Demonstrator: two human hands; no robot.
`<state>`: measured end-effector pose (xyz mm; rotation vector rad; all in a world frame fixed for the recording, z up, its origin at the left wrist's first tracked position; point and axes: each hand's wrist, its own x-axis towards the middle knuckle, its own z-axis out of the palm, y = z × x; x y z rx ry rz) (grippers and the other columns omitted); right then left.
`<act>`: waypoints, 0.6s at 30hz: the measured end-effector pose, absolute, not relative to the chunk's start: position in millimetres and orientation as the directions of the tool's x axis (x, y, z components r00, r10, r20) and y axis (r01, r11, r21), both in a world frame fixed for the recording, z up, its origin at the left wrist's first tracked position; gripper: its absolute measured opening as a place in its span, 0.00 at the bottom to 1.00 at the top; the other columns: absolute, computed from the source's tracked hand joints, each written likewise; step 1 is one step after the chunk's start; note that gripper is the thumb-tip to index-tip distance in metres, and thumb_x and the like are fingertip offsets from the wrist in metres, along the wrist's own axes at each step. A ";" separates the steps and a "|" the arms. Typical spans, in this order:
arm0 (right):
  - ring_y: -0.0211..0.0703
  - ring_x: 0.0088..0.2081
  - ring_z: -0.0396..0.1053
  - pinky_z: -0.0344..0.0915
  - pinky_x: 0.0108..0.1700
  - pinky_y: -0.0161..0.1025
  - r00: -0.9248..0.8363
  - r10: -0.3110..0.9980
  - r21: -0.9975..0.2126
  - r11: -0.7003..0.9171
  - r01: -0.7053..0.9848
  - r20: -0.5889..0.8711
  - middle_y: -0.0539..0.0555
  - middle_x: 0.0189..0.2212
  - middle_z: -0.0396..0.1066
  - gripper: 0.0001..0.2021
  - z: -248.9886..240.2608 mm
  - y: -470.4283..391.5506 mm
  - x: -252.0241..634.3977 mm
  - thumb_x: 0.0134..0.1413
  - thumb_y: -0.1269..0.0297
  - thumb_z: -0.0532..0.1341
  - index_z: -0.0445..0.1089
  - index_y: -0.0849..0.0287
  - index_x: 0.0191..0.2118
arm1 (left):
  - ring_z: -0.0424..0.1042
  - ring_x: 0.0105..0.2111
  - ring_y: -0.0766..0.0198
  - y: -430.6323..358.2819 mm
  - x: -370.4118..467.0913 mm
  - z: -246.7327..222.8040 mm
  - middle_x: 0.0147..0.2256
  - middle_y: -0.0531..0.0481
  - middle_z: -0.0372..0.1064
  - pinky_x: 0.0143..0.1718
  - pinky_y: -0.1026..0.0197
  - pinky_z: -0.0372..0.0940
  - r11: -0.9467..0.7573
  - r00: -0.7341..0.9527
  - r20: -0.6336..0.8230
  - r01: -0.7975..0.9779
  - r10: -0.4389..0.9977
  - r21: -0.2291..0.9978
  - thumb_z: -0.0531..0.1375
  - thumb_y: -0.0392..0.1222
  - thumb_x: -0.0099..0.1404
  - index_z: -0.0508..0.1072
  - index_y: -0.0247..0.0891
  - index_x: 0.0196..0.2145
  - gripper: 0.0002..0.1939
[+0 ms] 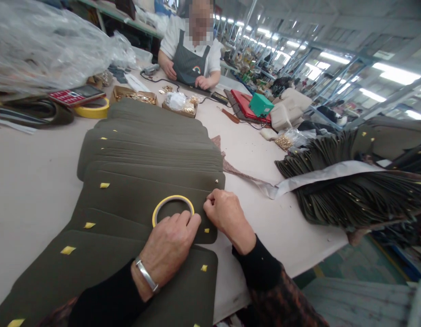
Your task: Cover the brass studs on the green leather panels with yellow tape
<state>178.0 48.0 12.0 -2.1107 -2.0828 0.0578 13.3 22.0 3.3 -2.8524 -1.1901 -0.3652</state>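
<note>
Left hand [169,245] grips tape roll [173,198]; right hand [227,212] at panel row [156,184] pointing away.

Left hand [172,244]: curled palm down, knuckles up, fingertips tucked under.
Right hand [227,211]: closed, thumb and index finger drawn together.
Left wrist [141,282]: circled by a silver band [147,275].
Forearms [105,295]: reached forward, converging, in black cuffs [258,263].

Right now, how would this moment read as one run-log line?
left hand: holding yellow tape roll | right hand: fingers closed, at edge of dark green panels | yellow tape pieces: on panels
</note>
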 end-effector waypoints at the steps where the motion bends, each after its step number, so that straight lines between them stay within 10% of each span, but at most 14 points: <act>1: 0.47 0.30 0.74 0.63 0.32 0.37 0.012 0.995 -0.166 0.004 0.986 0.096 0.59 0.27 0.76 0.07 12.2 44.2 177.0 0.51 0.73 0.58 0.74 0.61 0.29 | 0.64 0.26 0.60 22.1 12.4 3.6 0.28 0.51 0.64 0.26 0.59 0.56 -0.717 0.680 0.257 0.693 0.686 0.080 0.52 0.29 0.66 0.64 0.39 0.32 0.07; 7: 0.43 0.27 0.73 0.62 0.30 0.35 -0.172 0.985 -0.323 0.158 0.933 -0.016 0.55 0.24 0.76 0.09 17.6 7.1 179.8 0.50 0.75 0.59 0.74 0.58 0.26 | 0.68 0.28 0.60 24.7 2.2 6.2 0.29 0.51 0.67 0.29 0.59 0.61 -0.782 0.660 0.440 0.592 0.608 0.194 0.49 0.33 0.70 0.67 0.39 0.40 0.08; 13: 0.37 0.31 0.71 0.66 0.35 0.33 -0.061 0.966 -0.743 0.234 0.627 0.252 0.52 0.33 0.76 0.09 27.7 -5.1 188.7 0.57 0.74 0.58 0.74 0.59 0.40 | 0.75 0.36 0.65 30.4 -1.4 5.7 0.39 0.50 0.75 0.37 0.64 0.68 -0.800 0.555 0.581 0.482 0.595 0.359 0.51 0.36 0.71 0.67 0.37 0.49 0.10; 18: 0.40 0.37 0.71 0.68 0.41 0.37 -0.182 0.894 -0.716 0.439 0.543 0.410 0.54 0.37 0.74 0.10 27.1 -3.6 182.1 0.59 0.74 0.57 0.71 0.58 0.44 | 0.77 0.39 0.65 31.4 0.4 6.9 0.46 0.44 0.75 0.38 0.66 0.69 -0.788 0.551 0.575 0.518 0.605 0.332 0.49 0.38 0.72 0.57 0.34 0.61 0.21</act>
